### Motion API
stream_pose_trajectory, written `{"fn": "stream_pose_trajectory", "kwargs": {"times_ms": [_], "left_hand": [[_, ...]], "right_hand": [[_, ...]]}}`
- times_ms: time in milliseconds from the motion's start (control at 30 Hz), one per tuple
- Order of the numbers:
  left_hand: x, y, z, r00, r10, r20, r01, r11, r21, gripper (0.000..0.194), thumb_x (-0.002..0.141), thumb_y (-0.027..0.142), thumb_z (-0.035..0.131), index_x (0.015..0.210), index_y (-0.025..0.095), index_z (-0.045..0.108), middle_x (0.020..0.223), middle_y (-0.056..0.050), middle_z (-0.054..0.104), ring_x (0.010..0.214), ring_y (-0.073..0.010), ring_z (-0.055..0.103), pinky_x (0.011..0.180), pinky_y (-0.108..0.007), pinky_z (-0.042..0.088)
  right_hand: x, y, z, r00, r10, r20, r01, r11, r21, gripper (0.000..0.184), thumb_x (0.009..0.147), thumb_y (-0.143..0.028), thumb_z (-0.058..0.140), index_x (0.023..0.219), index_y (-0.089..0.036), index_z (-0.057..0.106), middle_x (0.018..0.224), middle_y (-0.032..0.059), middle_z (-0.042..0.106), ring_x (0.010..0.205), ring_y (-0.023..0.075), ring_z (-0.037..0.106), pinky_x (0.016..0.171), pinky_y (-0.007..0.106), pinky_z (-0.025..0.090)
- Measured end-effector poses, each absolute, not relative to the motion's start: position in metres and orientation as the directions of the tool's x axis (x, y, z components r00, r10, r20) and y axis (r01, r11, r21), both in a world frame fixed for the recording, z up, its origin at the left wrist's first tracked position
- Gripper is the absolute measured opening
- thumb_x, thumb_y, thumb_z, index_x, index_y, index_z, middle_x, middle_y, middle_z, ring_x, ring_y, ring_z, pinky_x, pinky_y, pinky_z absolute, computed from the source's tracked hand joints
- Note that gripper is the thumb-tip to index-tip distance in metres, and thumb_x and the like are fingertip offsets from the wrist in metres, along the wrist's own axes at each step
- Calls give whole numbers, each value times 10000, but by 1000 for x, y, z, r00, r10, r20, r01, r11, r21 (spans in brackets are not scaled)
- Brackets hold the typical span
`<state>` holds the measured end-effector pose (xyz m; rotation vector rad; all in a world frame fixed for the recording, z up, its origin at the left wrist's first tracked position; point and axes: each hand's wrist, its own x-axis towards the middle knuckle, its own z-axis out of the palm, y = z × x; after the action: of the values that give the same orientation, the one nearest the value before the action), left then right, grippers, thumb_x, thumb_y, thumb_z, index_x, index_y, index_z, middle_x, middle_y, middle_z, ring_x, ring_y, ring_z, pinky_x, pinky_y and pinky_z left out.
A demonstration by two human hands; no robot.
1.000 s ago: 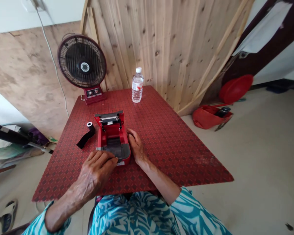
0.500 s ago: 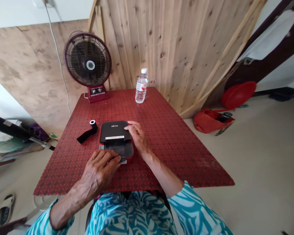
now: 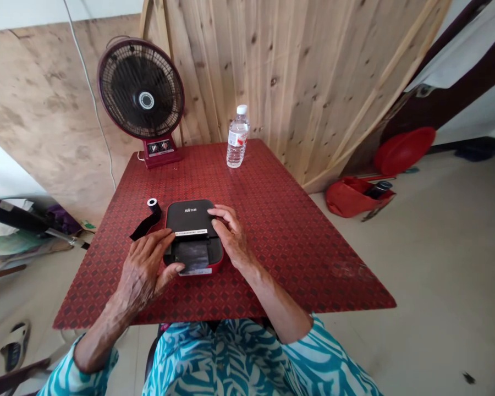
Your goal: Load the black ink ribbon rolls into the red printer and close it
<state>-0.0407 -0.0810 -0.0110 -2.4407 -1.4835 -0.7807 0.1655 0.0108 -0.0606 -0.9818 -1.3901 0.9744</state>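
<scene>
Your left hand and right hand lie open, fingertips resting on either side of a closed, rounded black-and-red plastic printer, gripping nothing. It sits on the red patterned worktop, just beside a narrow black ribbon roll.

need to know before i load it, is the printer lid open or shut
Shut: the black lid lies flat down on the red base, with no gap showing between them.

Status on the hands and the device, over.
Left hand and right hand open, resting on black-and-red printer, lid down. Black roll beside it.
</scene>
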Motion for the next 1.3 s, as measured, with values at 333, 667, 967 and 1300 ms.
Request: {"fn": "stream_pose_trajectory", "kwargs": {"times_ms": [333,667,967,1300], "left_hand": [[-44,-80,-26,363,742,563,831,-531,164,551,946,561,444,1304,163,575,1246,-168,649,1137,-305,599,933,-434,453],[-45,-78,-34,-133,961,242,375,-177,910,404,946,438,518,1278,214,575,1321,-93,624,1217,-255,585,1005,-399,493],[-45,-59,-33,-36,999,-28,46,30,998,625,771,406,664,1332,180,508,1343,-145,599,1200,-302,590,937,-406,528],[-50,-50,-31,54,991,-124,-69,128,989,679,688,283,700,1341,221,524,1356,-101,590,1277,-309,511,945,-370,505]], "right_hand": [[171,7,-58,-124,930,346,117,360,-926,307,874,-266,473,1136,-288,631,1278,55,528,1284,207,466,1125,427,370],[173,5,-91,-47,990,132,-74,128,-989,465,928,-536,420,1294,-274,536,1255,66,643,1133,228,609,981,422,490],[180,-5,-96,-113,975,191,50,198,-979,387,937,-475,454,1230,-272,607,1265,56,640,1202,232,567,1072,441,413],[181,-5,-98,-110,969,221,91,231,-969,357,948,-423,444,1220,-249,596,1235,71,628,1178,224,570,1048,417,434]]}}
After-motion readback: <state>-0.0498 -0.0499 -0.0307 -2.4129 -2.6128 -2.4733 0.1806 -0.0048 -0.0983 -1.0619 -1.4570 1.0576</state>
